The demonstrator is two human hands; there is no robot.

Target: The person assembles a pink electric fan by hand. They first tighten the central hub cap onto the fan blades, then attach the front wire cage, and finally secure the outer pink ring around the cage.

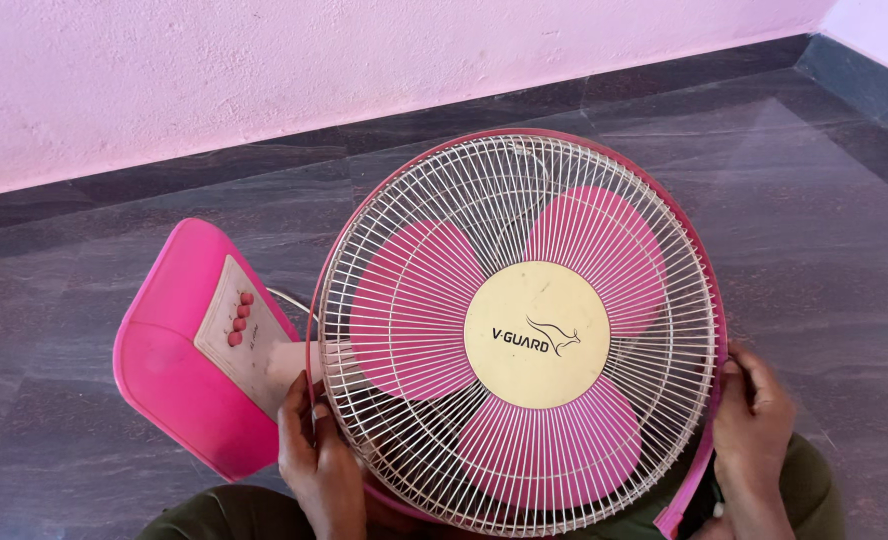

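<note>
1. We see a pink table fan (519, 335) lying tilted on the dark stone floor (814, 230), its cream wire guard (414, 200) facing up at us, close to the floor's near edge where the person sits.
2. The left hand (314, 455) clasps the guard's lower left rim, fingers curled around the wires, likely to steady the fan.
3. The right hand (754, 420) is closed on the pink rim band (709, 450) at the guard's right side; the band's lower end (669, 520) stands loose from the guard, which may be why it is pinched there.
4. 3 pink blades (409, 310) show behind the wires, around a round cream centre badge (536, 335) with dark printing.
5. The pink base (179, 380) sits to the left, carrying a cream control panel (249, 335) with 4 red buttons (240, 318).
6. Beyond lies a pink wall (264, 70) along the floor's far edge.
</note>
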